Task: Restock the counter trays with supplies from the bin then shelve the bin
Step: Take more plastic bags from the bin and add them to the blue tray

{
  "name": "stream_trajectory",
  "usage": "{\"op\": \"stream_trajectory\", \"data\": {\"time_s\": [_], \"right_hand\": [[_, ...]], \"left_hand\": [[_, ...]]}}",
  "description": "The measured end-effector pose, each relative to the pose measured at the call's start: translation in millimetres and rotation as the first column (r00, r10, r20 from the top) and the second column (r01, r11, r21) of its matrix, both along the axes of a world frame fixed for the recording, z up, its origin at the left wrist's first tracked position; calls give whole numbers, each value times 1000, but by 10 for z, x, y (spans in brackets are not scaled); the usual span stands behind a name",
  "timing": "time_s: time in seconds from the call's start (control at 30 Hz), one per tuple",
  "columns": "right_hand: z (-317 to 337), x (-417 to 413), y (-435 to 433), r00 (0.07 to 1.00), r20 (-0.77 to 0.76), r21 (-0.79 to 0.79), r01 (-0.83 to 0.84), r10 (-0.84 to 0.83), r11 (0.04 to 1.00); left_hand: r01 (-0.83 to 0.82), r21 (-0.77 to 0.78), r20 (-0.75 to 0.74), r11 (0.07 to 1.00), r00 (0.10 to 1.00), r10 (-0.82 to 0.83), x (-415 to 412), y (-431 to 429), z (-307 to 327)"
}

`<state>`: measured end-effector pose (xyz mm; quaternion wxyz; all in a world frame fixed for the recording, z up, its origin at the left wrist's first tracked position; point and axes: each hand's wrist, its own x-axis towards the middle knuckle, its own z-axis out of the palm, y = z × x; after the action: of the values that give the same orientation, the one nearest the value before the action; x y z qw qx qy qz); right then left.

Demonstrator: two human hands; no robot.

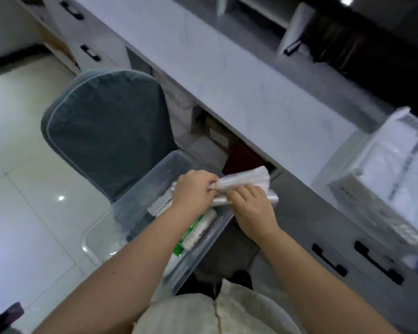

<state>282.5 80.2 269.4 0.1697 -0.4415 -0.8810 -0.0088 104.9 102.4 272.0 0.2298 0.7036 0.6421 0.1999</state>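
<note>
i see my left hand [194,191] and my right hand [252,208] both closed around a bundle of clear plastic bags [245,182], held just over the clear bin [155,189]. the bin sits by the grey chair [106,131]. the white tray [381,189] is on the counter [227,80].

Table [239,92]: pale marbled top, mostly bare.
Right end of table: white slatted tray [381,189] holding white packets.
Floor [22,165]: glossy tiles; grey cushioned chair [106,131] stands by table's front edge.
</note>
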Motion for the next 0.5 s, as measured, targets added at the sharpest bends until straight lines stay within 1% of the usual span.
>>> {"op": "stream_trajectory", "data": {"time_s": [0.07, 0.2, 0.3, 0.33, 0.4, 0.43, 0.5], "right_hand": [[155, 252, -61, 996, -35, 15, 80, -80, 997], [450, 775, -229, 975, -124, 86, 195, -183, 977], [611, 1168, -400, 959, -126, 128, 270, -254, 954], [658, 1304, -471, 953, -118, 137, 293, -278, 946], [747, 1588, -628, 937, -122, 152, 343, -326, 927], [798, 1737, -715, 928, -133, 163, 367, -348, 916], [908, 2057, -905, 911, -155, 193, 408, -383, 892]], "left_hand": [[117, 39, 29, 992, 993, -118, 267, 3, 191], [291, 116, 14, 950, 956, -294, 831, -89, 488], [382, 101, 0, 919, 923, -384, 1292, -223, 645], [408, 93, -28, 908, 913, -407, 1458, -264, 680], [456, 101, -128, 885, 888, -443, 1817, -339, 720], [471, 121, -176, 874, 876, -448, 2012, -376, 742], [484, 198, -220, 853, 870, -442, 2412, -472, 812]]}}
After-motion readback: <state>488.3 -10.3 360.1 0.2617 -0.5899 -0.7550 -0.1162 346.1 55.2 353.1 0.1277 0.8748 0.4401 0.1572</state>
